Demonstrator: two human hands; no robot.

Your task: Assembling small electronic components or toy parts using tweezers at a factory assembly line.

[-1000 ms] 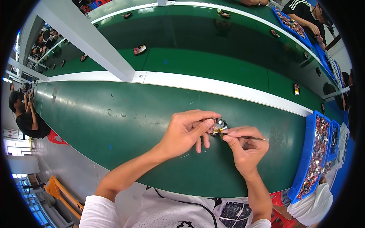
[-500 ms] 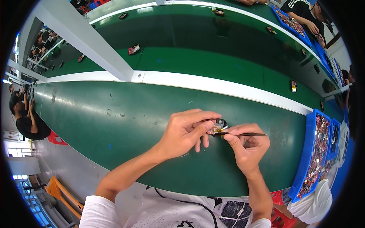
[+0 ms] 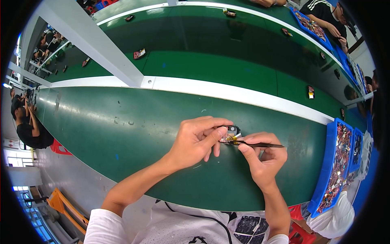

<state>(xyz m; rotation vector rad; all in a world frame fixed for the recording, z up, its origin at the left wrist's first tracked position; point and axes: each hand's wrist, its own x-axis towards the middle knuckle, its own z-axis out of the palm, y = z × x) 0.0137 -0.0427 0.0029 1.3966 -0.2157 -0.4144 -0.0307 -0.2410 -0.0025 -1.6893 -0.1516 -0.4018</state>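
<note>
Above the green bench, my left hand (image 3: 200, 140) pinches a small black electronic housing (image 3: 232, 129) between thumb and fingers. A reddish circuit board shows at its near left side, with a yellow part and a fine wire beside it. My right hand (image 3: 266, 156) is closed on dark, slender tweezers (image 3: 266, 145), which lie nearly level and point left. Their tips reach the housing's near edge beside the board; whether they grip anything is too small to tell.
At right, a blue tray (image 3: 315, 203) holds many small boards with wires, next to a smaller blue tray (image 3: 357, 150) of black parts. Beyond the white rail (image 3: 227, 95), a green conveyor (image 3: 203, 61) carries several small units. A grey post (image 3: 93, 44) rises at left. Co-workers sit nearby.
The tweezers have turned slightly in my right hand and show a broader side. My left hand and the housing have shifted a little left. Units on the conveyor have moved left.
</note>
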